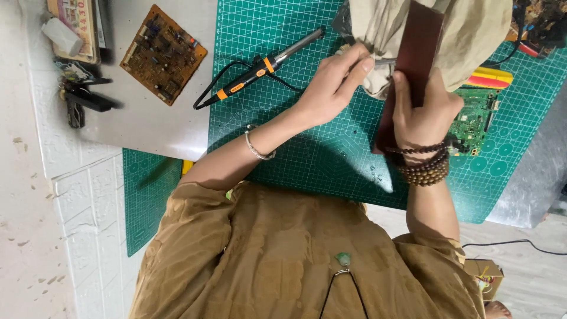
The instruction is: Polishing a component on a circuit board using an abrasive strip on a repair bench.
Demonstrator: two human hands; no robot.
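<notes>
My right hand (pixel 426 109) is closed around a dark red-brown board (pixel 413 71), flat and narrow, held upright over the green cutting mat (pixel 331 147). My left hand (pixel 333 85) pinches a small metal tool (pixel 385 61), thumb and forefinger shut on it, its tip touching the board's left edge. What kind of tool I cannot tell.

Board: plain dark face toward me, no parts showing on this side. Its upper end reaches a bunched beige cloth (pixel 472 35) at the mat's far edge.

Mat: gridded with pale lines, circles printed at its right side. It lies on a grey tabletop (pixel 153 124), front edge hanging over toward me.

On the mat, left of my left hand: a soldering iron (pixel 260 68), black handle with orange bands, metal tip pointing to the cloth, black cord looping off the mat's left edge.

Just right of my right hand, on the mat: a green circuit board (pixel 475 118), partly hidden by my wrist. Beyond it, a yellow and red tool (pixel 490 77), half under the cloth.

Left of the mat, on the bare tabletop: a brown circuit board (pixel 163 54), crowded with small parts, set at a slant. Further left, a flat rectangular package with a pale printed label (pixel 75 26) at the table's far corner, and black pliers (pixel 82 97) beside it.

Wrists: silver bangle (pixel 258 150) on the left, brown bead bracelets (pixel 422 165) on the right.
</notes>
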